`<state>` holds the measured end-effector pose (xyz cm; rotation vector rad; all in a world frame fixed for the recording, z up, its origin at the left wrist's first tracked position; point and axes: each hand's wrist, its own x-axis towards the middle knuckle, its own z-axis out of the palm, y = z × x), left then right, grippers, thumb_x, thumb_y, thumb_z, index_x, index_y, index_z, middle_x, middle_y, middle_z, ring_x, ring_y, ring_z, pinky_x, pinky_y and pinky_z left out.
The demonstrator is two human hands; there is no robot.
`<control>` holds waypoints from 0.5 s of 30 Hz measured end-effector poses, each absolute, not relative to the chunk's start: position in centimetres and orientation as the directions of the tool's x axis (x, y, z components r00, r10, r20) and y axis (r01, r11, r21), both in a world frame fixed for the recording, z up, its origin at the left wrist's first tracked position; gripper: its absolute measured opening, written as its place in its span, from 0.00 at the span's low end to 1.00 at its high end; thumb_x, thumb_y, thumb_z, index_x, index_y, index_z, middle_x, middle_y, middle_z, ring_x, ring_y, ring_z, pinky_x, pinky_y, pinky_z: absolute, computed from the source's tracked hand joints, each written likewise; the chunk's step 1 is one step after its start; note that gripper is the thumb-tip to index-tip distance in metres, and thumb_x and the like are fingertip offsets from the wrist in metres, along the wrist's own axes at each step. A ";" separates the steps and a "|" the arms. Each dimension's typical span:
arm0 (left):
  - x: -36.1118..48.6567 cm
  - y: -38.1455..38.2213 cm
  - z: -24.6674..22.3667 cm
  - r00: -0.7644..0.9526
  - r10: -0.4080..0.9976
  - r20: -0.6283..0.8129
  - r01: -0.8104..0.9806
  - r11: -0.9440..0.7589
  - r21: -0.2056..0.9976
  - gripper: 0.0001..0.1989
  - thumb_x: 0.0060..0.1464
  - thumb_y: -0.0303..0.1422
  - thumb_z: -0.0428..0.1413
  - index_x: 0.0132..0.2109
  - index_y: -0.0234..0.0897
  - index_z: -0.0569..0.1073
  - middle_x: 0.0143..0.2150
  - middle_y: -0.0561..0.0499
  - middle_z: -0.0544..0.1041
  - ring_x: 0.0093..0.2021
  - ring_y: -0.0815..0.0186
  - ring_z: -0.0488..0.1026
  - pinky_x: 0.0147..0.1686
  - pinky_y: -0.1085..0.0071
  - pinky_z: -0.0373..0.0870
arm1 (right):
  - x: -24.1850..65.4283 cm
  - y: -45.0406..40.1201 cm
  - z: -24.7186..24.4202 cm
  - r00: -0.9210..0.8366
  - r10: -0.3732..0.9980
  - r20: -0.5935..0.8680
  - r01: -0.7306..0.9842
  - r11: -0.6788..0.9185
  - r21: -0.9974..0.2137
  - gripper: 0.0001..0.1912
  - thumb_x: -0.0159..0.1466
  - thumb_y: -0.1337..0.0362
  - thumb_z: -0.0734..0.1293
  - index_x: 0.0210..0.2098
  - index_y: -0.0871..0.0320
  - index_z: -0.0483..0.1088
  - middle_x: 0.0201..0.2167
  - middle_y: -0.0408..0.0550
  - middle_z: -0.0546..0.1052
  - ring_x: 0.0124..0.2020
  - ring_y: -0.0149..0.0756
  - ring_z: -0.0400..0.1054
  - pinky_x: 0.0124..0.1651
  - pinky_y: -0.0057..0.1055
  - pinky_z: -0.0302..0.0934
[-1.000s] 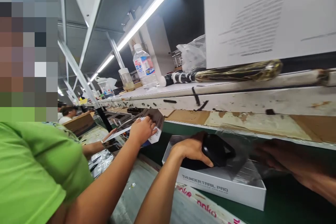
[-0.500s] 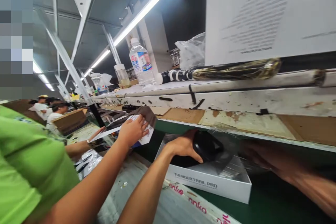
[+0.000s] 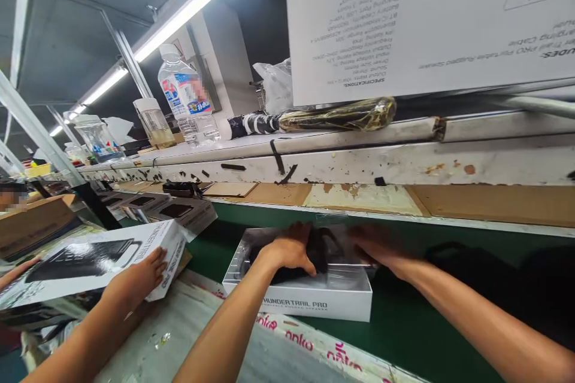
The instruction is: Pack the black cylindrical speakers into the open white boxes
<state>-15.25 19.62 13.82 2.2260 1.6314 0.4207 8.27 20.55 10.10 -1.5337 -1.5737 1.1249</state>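
Down on the green tabletop [image 3: 404,335], in the single head view, a white open box [image 3: 314,302] printed "THUNDERTRAIL PRO" sits just under the shelf edge. Inside it lies a black speaker [image 3: 309,254] in clear plastic wrap, its long axis running left to right along the box. The left hand [image 3: 287,249] is curled over the speaker's near left side, gripping it through the wrap. The right hand [image 3: 377,246] presses on the right end, fingers flat; how firmly it grips is hard to tell. By the look of it, the speaker is largely seated, and the box not yet closed. Farther left, another person's hand [image 3: 139,278] rests on a printed box sleeve [image 3: 90,260].
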 end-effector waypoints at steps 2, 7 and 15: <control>-14.3 20.8 12.3 0.374 0.927 0.010 0.841 -0.344 0.419 0.58 0.23 0.41 0.76 0.66 0.46 0.66 0.61 0.42 0.73 0.64 0.38 0.67 0.61 0.51 0.68 | 7.3 20.3 10.1 -0.041 0.997 -0.065 0.593 -0.028 -0.805 0.16 0.70 0.56 0.61 0.33 0.59 0.72 0.29 0.53 0.76 0.30 0.41 0.72 0.32 0.33 0.62; -14.2 20.2 9.2 0.435 0.899 0.043 0.826 -0.418 0.378 0.54 0.28 0.30 0.75 0.66 0.47 0.66 0.65 0.44 0.69 0.68 0.40 0.62 0.67 0.50 0.62 | 5.8 18.7 10.7 -0.008 0.998 -0.064 0.755 -0.036 -0.655 0.23 0.71 0.48 0.61 0.47 0.61 0.76 0.47 0.63 0.77 0.51 0.61 0.71 0.53 0.52 0.64; -18.5 17.1 11.2 0.105 0.977 0.187 0.946 -0.156 0.285 0.36 0.55 0.42 0.66 0.68 0.47 0.64 0.72 0.45 0.61 0.73 0.49 0.55 0.74 0.51 0.46 | 7.9 14.6 7.1 -0.554 0.815 0.170 0.734 0.574 -0.363 0.29 0.68 0.52 0.64 0.66 0.52 0.68 0.66 0.52 0.67 0.65 0.55 0.62 0.67 0.55 0.58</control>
